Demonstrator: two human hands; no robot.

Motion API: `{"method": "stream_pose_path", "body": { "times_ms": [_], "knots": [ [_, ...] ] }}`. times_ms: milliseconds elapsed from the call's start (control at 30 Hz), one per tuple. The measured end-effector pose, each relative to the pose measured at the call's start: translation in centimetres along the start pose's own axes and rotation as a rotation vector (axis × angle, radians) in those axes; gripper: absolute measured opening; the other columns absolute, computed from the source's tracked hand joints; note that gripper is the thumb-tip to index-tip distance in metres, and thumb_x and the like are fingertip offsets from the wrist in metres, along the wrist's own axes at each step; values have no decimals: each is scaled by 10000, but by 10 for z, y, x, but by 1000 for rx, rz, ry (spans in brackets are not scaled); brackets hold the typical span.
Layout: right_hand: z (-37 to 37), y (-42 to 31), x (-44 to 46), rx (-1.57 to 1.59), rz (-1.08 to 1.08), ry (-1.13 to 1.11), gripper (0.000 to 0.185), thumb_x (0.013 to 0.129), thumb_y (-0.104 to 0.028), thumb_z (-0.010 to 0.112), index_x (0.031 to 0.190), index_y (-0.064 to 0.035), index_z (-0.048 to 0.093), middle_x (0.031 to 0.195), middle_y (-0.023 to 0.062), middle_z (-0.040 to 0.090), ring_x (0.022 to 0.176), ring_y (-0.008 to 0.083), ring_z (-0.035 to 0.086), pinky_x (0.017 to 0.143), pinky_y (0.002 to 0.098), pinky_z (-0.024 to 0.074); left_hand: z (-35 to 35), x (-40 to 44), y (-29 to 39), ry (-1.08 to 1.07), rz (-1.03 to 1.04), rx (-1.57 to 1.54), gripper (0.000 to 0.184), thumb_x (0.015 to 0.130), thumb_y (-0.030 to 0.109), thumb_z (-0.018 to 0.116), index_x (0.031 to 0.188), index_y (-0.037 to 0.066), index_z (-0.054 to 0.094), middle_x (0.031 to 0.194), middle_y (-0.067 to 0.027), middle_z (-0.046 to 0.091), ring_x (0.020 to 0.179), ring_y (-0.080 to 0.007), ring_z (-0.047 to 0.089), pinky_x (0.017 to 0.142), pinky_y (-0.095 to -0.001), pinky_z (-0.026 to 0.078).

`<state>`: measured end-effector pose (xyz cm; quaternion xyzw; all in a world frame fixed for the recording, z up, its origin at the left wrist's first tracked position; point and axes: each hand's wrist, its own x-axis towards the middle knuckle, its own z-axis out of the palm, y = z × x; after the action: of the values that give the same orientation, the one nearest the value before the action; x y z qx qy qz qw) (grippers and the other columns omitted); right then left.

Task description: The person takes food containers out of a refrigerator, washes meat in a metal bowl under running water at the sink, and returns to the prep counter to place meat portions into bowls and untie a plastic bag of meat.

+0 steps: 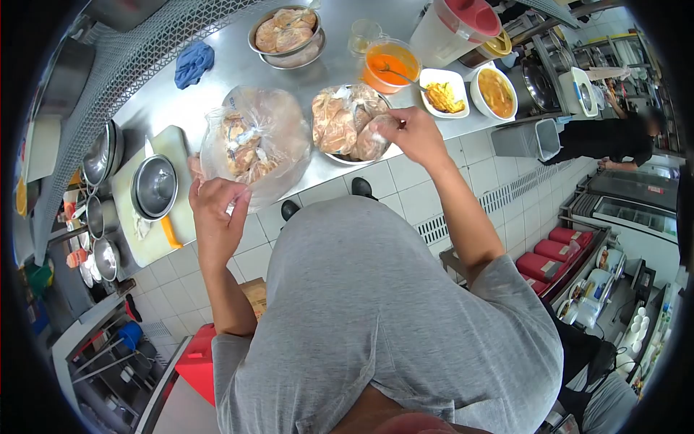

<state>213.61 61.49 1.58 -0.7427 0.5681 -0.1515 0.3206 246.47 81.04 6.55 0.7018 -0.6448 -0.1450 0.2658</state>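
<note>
My left hand (219,213) is closed on the near left edge of a large clear plastic bag (282,137). Inside that bag lie several wrapped portions of what looks like raw meat (242,148). With bent fingers, my right hand (416,137) grips the top of a small knotted bag of meat (374,139). This small bag is at the right side of a metal bowl (347,159), against more bagged portions (334,119). The bowl stands at the counter's near edge, just right of the large bag.
Stacked metal bowls with more bagged meat (288,30) stand farther back near a blue cloth (194,64). Rightward are an orange liquid tub (390,81) and two white bowls of food (454,108). A cutting board (173,141) bears bowls and a yellow-handled knife (170,233). A person (607,141) stands right.
</note>
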Motion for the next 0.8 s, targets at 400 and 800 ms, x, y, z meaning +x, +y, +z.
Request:
{"method": "stream_pose_path", "body": {
  "times_ms": [400, 800],
  "knots": [
    [27, 1, -8, -193, -366, 263, 749, 942, -494, 624, 1437, 46, 471, 1470, 273, 454, 1349, 464, 419, 1119, 522, 341, -5, 12, -8, -4, 19, -18, 127, 834, 137, 758, 935, 78, 709, 877, -48, 669, 894, -248, 634, 1100, -486, 337],
    [49, 8, 19, -120, -565, 184, 802, 959, -473, 577, 1550, 5, 325, 1551, 271, 382, 1438, 447, 353, 1202, 500, 256, 108, 121, 35, -254, 186, -75, 819, 717, 147, 849, 1430, -1, 474, 1323, -208, 534, 1198, -397, 575, 996, -446, 494]
  ]
}}
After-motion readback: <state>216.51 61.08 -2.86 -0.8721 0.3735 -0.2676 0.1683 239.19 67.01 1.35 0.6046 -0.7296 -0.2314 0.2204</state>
